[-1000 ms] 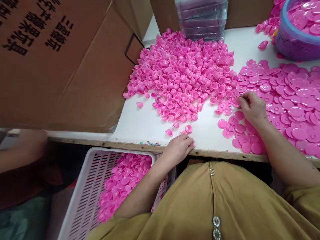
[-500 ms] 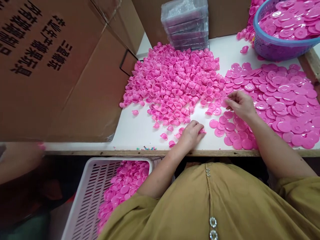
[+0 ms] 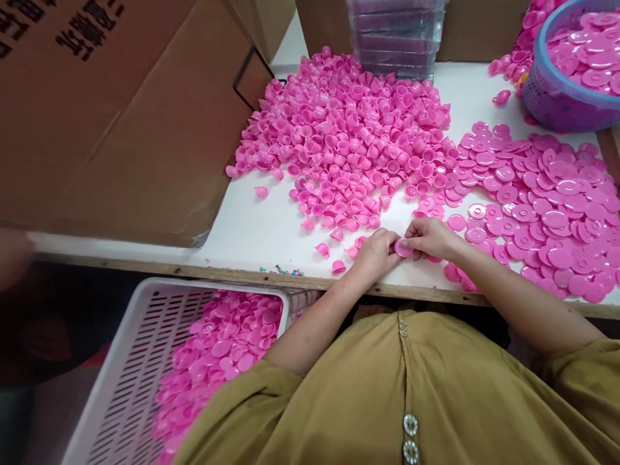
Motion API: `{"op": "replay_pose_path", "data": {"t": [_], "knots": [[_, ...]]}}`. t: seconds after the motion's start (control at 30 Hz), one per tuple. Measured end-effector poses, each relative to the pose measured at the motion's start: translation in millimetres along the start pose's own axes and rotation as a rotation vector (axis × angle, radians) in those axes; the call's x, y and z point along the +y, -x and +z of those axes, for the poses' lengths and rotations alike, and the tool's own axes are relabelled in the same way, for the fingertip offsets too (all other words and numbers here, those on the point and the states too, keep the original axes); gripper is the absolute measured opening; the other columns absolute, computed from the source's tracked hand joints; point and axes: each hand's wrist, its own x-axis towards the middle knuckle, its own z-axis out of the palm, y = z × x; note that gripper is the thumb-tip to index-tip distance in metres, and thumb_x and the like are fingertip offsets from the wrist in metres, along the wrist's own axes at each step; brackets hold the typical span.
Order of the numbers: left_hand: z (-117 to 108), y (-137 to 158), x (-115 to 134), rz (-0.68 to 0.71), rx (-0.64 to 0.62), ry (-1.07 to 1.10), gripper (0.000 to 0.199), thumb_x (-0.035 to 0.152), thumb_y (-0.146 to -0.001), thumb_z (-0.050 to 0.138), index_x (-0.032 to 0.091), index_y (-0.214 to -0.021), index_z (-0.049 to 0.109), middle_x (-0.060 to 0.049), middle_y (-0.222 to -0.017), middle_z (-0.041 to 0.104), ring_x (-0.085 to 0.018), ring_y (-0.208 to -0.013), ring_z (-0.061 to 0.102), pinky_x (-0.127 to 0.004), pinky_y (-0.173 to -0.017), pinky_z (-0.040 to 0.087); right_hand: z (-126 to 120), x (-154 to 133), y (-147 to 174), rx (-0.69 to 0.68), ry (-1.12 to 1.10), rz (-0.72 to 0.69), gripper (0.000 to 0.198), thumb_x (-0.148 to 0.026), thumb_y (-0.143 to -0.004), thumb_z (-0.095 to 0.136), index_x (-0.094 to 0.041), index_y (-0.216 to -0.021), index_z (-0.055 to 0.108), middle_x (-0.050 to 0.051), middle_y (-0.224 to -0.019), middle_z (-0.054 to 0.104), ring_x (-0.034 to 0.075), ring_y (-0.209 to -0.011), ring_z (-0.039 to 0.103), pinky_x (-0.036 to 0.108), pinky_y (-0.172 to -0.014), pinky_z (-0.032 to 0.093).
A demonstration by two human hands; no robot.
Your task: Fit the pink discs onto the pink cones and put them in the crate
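Close to the table's front edge my two hands meet. My right hand (image 3: 429, 237) pinches a small pink toy saucer (image 3: 402, 247) between thumb and fingers. Against the saucer's left side, my left hand (image 3: 376, 255) has its fingers closed; the pink toy cup seen in them half a second ago is now hidden behind them. Several loose toy cups (image 3: 338, 267) lie just left of my left hand. Beyond the hands spreads a big heap of pink toy cups (image 3: 349, 142). To the right is a wide pile of pink saucers (image 3: 547, 213).
A cardboard box (image 3: 145, 142) stands on the left of the white table (image 3: 242, 239). Stacked clear plastic boxes (image 3: 397, 39) are at the back, a blue basket (image 3: 547, 77) of saucers at the back right. Below the edge sits a white crate (image 3: 121, 361) of pink pieces.
My right hand has carried the saucer left and toward me from the saucer pile, up against my left hand. My left hand stays near the same spot. The view has shifted slightly.
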Motion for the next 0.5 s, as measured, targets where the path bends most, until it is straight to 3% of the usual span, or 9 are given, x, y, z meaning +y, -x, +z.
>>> {"op": "replay_pose_path", "data": {"t": [0.13,0.3,0.5], "knots": [[-10.6,-1.0,1.4,-0.033,-0.049,0.038,0.02,0.036,-0.08,0.066,0.017,-0.079,0.067,-0.002,-0.075,0.059,-0.014,-0.07,0.055,-0.026,-0.064,0.04,-0.1,-7.1,-3.0,0.021,0.178,0.027,0.021,-0.019,-0.078,0.074,-0.017,-0.069,0.055,-0.002,-0.05,0.061,0.012,-0.043,0.062,0.015,-0.036,0.038],[-31.8,-3.8,3.1,-0.056,-0.272,0.206,0.024,0.03,-0.07,0.071,0.018,-0.09,0.069,-0.002,-0.081,0.066,-0.015,-0.072,0.06,-0.024,-0.062,0.042,1.8,-2.6,-4.5,-0.031,0.12,0.04,0.023,-0.022,-0.078,0.074,-0.018,-0.071,0.052,0.0,-0.053,0.063,0.013,-0.041,0.063,0.015,-0.03,0.033],[-28.1,-15.1,2.1,-0.155,-0.305,0.293,0.013,0.027,-0.072,0.065,0.018,-0.071,0.056,0.004,-0.061,0.056,-0.013,-0.057,0.055,-0.023,-0.052,0.035,-0.4,0.3,-12.7,-0.085,0.075,0.098,0.033,-0.031,-0.076,0.079,-0.019,-0.07,0.049,-0.001,-0.049,0.06,0.013,-0.036,0.059,0.017,-0.028,0.037]]}}
